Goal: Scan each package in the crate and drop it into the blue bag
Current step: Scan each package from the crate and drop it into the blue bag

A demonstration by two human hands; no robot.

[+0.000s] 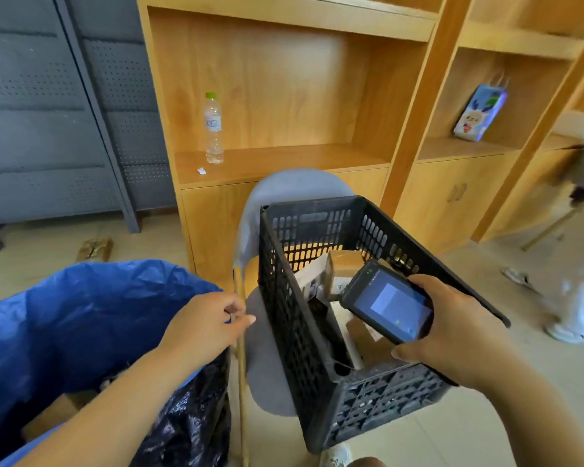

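Note:
A black slatted crate (294,318) stands on a grey chair, with several cardboard and white packages (321,274) inside it. My right hand (452,332) grips a black handheld scanner (388,303) over the crate, its screen lit and facing up. The blue bag (81,308) gapes open at the lower left, a brown package (48,419) lying in its bottom. My left hand (206,323) hovers over the bag's right rim, next to the crate's left wall, with its fingers loosely curled and nothing in them.
The grey chair (294,187) backs onto a wooden shelf unit (277,96) that holds a water bottle (213,129). A black plastic bag (193,416) hangs below the blue one. Another person's legs (573,298) are at the far right. A flat parcel (95,249) lies on the floor.

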